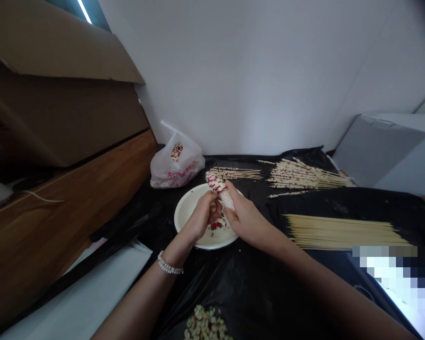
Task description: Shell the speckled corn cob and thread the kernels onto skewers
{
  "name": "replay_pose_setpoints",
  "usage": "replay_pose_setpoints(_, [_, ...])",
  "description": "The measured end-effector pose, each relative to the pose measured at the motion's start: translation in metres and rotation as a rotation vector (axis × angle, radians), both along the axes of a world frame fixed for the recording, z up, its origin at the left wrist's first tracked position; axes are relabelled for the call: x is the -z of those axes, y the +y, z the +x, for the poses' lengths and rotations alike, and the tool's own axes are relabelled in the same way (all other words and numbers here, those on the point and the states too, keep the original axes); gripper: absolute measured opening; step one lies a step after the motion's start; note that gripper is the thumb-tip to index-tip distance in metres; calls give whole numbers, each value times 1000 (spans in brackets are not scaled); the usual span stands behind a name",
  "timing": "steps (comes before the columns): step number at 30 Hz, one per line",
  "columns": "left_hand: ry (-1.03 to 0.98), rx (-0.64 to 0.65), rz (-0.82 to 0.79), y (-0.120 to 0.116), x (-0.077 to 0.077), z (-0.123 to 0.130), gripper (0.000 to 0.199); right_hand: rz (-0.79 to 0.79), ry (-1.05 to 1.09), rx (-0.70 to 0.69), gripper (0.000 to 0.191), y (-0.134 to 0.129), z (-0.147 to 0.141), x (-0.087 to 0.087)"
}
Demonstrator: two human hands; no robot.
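Here's the corn, tilted up over the bowl, and it's a job part done: the lower stretch looks stripped, the upper end is full, so a fair share of it is left. Over to the right, a big fan of threaded sticks looks finished, with a smaller bunch behind the bowl; the bare sticks have nothing on them, and a heap of loose kernels lies at the near edge, on the black sheet.

And what a looker, this corn! Maroon and cream patches at the rounded tip, then a pale, pitted, knobbly shaft below. The right hand has that bare part firmly gripped, thumb along the side. The left hand is curled close by, fingers bent, something pale inside; whether it's pinching or merely cupping, I can't tell.
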State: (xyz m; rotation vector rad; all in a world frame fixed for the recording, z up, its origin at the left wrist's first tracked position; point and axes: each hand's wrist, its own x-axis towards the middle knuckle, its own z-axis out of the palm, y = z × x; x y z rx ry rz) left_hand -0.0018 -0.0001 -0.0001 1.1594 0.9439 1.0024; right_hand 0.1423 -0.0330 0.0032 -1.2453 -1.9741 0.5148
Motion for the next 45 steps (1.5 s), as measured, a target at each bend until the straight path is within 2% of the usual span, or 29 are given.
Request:
replay_pose_setpoints(6, [-32,-5,35,-2,0,1,37,10,25,-11,76,1,3,0])
replay_pose_setpoints(13, [-5,-18,22,0,4,2,26,-28,1,-5,74,-2,3,-9])
replay_pose_setpoints(20, [10,30,58,-1,7,-1,22,0,-54,10,75,-8,-5,-4])
replay_pose_setpoints(24, [24,-10,40,0,8,1,18,9,-63,13,79,-10,-7,0])
replay_pose_setpoints(28, [4,-85,15,-2,6,6,6,-8,-17,-22,75,-9,-7,-2])
replay_pose_setpoints(30, [-41,-110,13,-4,3,7,10,-8,4,-52,74,-8,-6,-5])
replay_pose_setpoints(33, [-148,-15,-52,-5,0,3,15,-40,39,-47,73,-7,-1,-11])
replay_pose_setpoints(36, [-238,105,-139,-4,-4,-3,10,-105,76,-29,72,-5,4,-14])
replay_pose_setpoints(38, [-242,128,-162,-4,-7,-6,16,-116,91,-22,72,-4,6,-15])
replay_pose_setpoints(43, [-147,82,-118,-6,-10,-3,46,-70,83,-13,74,-1,5,-9])
replay_pose_setpoints(45, [-93,42,-73,-7,-9,-1,48,-51,74,-30,74,0,4,-7])
